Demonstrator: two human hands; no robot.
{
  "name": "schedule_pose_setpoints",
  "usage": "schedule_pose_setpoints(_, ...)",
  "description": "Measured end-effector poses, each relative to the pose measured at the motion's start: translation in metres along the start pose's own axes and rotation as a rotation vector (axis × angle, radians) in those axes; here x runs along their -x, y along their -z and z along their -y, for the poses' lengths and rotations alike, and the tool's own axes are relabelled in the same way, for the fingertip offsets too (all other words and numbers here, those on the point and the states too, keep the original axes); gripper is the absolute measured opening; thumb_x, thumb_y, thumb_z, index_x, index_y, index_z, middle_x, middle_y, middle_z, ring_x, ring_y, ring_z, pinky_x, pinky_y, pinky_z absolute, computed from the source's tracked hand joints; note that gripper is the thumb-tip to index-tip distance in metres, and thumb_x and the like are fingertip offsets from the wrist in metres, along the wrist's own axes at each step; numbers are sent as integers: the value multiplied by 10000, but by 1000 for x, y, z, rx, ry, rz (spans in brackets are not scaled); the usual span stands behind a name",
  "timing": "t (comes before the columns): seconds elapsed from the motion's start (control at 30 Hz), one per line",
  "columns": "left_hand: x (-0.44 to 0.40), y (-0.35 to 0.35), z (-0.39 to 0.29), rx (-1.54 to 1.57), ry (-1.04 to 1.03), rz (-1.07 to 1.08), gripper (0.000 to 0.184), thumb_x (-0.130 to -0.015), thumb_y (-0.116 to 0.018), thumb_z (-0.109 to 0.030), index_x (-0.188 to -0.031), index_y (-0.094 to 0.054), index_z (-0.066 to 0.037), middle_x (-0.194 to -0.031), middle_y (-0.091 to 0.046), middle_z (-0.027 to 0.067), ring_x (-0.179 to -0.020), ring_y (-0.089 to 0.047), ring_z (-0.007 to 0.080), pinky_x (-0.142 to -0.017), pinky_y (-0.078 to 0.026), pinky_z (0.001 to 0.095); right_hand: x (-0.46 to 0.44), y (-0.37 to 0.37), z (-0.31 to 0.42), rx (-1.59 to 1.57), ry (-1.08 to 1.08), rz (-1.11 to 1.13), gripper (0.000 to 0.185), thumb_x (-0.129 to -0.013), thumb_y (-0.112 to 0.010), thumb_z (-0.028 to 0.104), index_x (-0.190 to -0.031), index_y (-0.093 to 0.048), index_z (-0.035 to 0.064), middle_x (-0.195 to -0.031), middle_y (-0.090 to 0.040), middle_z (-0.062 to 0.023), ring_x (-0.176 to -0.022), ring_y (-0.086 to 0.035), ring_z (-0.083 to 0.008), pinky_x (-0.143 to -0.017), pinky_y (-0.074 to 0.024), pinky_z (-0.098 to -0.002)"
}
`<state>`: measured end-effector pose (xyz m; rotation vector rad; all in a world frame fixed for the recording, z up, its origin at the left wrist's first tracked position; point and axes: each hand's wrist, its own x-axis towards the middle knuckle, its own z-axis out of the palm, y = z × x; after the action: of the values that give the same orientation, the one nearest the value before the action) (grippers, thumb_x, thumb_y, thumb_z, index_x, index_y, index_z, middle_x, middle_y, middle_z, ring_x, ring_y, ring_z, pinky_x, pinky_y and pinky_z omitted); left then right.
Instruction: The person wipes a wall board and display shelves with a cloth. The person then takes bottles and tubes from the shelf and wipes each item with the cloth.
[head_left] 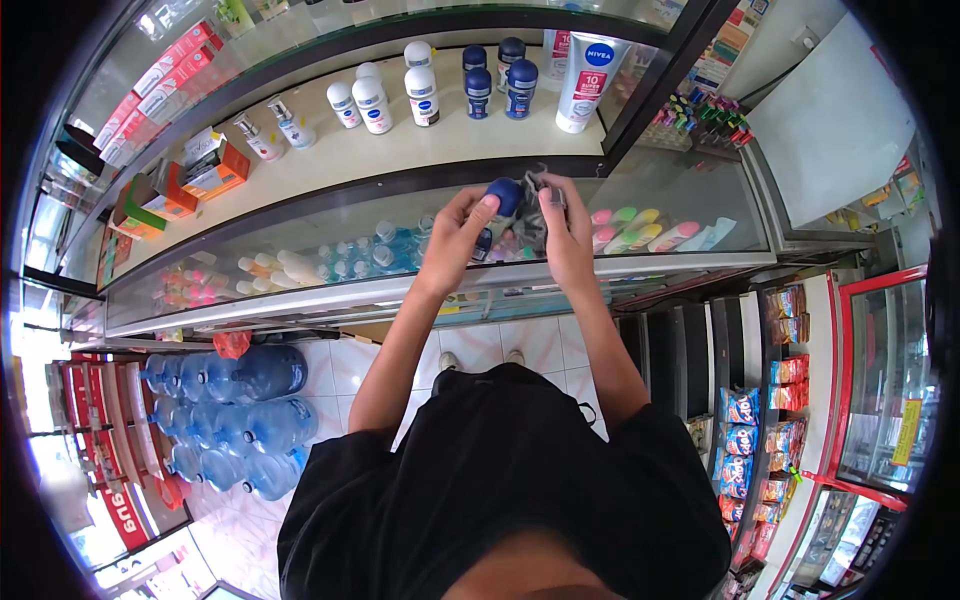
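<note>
In front of the display shelf, my left hand (458, 232) is closed round a small dark blue roll-on bottle (504, 196), its round cap up by my thumb. Just right of it, my right hand (566, 228) grips a crumpled grey cloth (535, 212) against the bottle. On the shelf behind stand dark blue roll-on bottles (519, 90), white roll-on bottles (422, 97) and a large white and blue tube (590, 82).
Orange boxes (215, 168) and two small pump bottles (290, 125) stand on the shelf's left. Glass edges the counter (400, 293). Large blue water bottles (275, 425) are on the floor at left; snack packets (738, 440) hang at right.
</note>
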<state>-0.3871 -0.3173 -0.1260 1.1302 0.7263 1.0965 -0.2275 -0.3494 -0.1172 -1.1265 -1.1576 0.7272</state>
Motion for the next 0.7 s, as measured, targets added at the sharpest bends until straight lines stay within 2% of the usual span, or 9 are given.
schedule_pose_setpoints(0.03,0,0,7,-107,16,18,339,-1028,-636,-284,-1122,-605,40,-995,-663,75,-687,-620,90,-574,-488,250,0,-2,1,66,77,-71,247,-1029,-562,213,-1158,-653,23,-951,-684,-82,-859,-593,-156,-781,-447,-294)
schedule_pose_setpoints(0.1,5,-13,-2,-321,47,58,341,-1028,-638,-277,-1124,-596,47,-1006,-657,85,-668,-614,95,-547,-476,252,-6,-2,7,228,242,-11,238,-1015,-577,211,-1123,-676,23,-972,-696,-106,-882,-611,-213,-838,-456,-333)
schedule_pose_setpoints(0.13,10,-23,-12,-175,136,67,340,-995,-691,-265,-1093,-566,36,-1006,-638,95,-626,-601,108,-492,-443,268,-8,0,10,311,322,19,234,-1008,-585,210,-1105,-688,24,-983,-702,-117,-894,-619,-241,-866,-460,-353)
schedule_pose_setpoints(0.23,6,-13,-8,101,208,156,370,-927,-778,-241,-1047,-532,8,-1007,-609,94,-606,-601,125,-454,-413,269,-7,16,19,299,238,162,244,-1012,-568,208,-1034,-718,17,-999,-690,-117,-978,-622,-247,-918,-451,-350)
schedule_pose_setpoints(0.27,3,-7,-12,133,290,247,393,-867,-835,-195,-1026,-519,-25,-1002,-588,92,-616,-613,135,-447,-405,264,-8,22,19,214,150,234,260,-1013,-565,225,-1022,-725,21,-974,-687,-109,-976,-611,-244,-910,-447,-352)
schedule_pose_setpoints(0.37,0,-5,-17,122,417,344,380,-848,-839,-148,-1031,-528,-30,-1012,-596,90,-620,-617,137,-444,-398,254,-10,31,25,230,134,387,244,-980,-583,230,-978,-731,36,-938,-686,-127,-894,-598,-312,-905,-430,-401)
schedule_pose_setpoints(0.47,-1,-5,-29,119,448,417,377,-826,-835,-118,-1035,-533,-32,-949,-612,75,-618,-618,133,-444,-395,245,-14,38,32,287,317,479,228,-951,-594,218,-961,-745,47,-903,-674,-110,-886,-577,-309,-907,-428,-404)
schedule_pose_setpoints(0.7,-2,-1,-31,118,471,498,373,-810,-808,-79,-1052,-528,-33,-843,-628,62,-606,-616,122,-449,-399,243,-16,36,38,249,604,502,145,-845,-659,141,-895,-774,69,-878,-671,-72,-949,-554,-302,-875,-461,-388)
